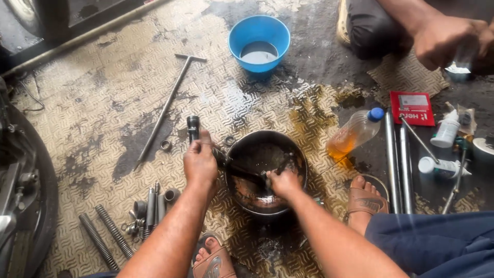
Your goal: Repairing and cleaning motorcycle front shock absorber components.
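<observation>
My left hand grips the upper end of a dark metal tube that slants down into a black round basin of dirty liquid on the floor. My right hand is inside the basin, closed on a small brush or rod pressed against the tube's lower end; what exactly it holds is partly hidden. My two sandalled feet flank the basin.
A blue bowl with liquid sits ahead. A long T-handle tool, springs and small parts lie at left. A bottle of amber oil, two chrome tubes, a red box and white bottles lie right. Another person's hand works top right.
</observation>
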